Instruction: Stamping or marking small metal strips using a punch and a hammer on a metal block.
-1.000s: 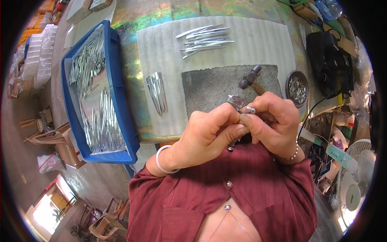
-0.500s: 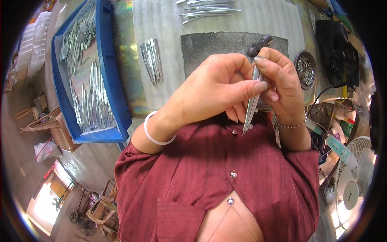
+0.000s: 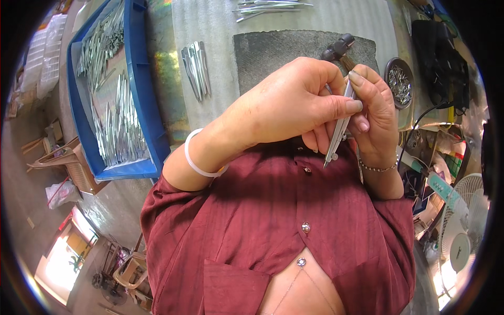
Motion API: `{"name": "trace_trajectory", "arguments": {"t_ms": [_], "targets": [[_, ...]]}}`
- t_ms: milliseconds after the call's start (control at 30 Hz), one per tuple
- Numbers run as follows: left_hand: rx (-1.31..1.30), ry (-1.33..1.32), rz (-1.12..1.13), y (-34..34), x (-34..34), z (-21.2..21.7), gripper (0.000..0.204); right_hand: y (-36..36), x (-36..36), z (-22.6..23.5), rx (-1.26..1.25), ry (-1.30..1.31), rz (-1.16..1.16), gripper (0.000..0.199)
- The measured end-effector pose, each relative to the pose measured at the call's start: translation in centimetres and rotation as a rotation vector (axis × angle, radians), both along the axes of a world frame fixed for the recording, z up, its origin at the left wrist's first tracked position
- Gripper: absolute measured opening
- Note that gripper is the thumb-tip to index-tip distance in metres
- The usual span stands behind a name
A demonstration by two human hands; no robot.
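Both of my hands meet in front of my maroon shirt around one slim silver tweezers-like tool (image 3: 338, 134). It has long narrow legs, a pointed tip slanting down toward me, and a small round stud near that tip. My left hand (image 3: 312, 97) is closed, pinching the tool's middle between thumb and fingers. Around its upper end, my right hand (image 3: 377, 102) is closed too, thumb and forefinger at the top. Just beyond the fingers lies a hammer (image 3: 337, 47) with a dark head, its wooden handle partly hidden, on a dark rough slab (image 3: 257, 58).
At left, a blue tray (image 3: 153, 105) holds many slim metal pieces. A small bundle of similar pieces (image 3: 196, 71) lies beside the slab, another pile (image 3: 270, 7) beyond it. At right are a round dish (image 3: 389, 71) of tiny metal parts, a black object (image 3: 438, 63) and a fan (image 3: 462, 241).
My hands and the tool have shifted slightly right, and the tool's tip has risen a little. More of the hammer's handle shows now. Both hands keep their hold.
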State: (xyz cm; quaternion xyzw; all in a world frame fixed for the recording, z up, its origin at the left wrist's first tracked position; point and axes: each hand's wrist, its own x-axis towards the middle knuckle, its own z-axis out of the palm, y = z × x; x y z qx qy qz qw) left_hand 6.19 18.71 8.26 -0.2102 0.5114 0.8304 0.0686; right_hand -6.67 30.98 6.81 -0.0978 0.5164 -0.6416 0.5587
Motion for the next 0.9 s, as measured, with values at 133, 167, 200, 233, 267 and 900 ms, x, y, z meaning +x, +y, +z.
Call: {"name": "trace_trajectory", "arguments": {"t_ms": [133, 167, 200, 233, 267, 900], "targets": [[0.039, -0.004, -0.013, 0.1, -0.5, 0.0, 0.024, 0.4, -0.2, -0.3, -0.002, -0.047, -0.040, 0.019], [0.037, -0.004, -0.018, 0.1, -0.6, 0.0, 0.024, 0.5, -0.2, -0.3, 0.002, -0.048, -0.048, 0.019], [0.033, -0.004, -0.025, 0.1, -0.7, 0.0, 0.024, 0.6, -0.2, -0.3, 0.001, -0.048, -0.052, 0.019], [0.029, -0.005, -0.032, 0.2, -0.7, 0.1, 0.024, 0.7, -0.2, -0.3, -0.012, -0.043, -0.064, 0.019], [0.029, -0.006, -0.035, 0.2, -0.8, 0.1, 0.024, 0.8, -0.1, -0.3, -0.025, -0.038, -0.076, 0.019], [-0.218, 0.100, 0.230, -0.2, -0.4, 0.0, 0.010, -2.0, -9.2, 1.0, -0.069, 0.508, 0.043, 0.020]]}}
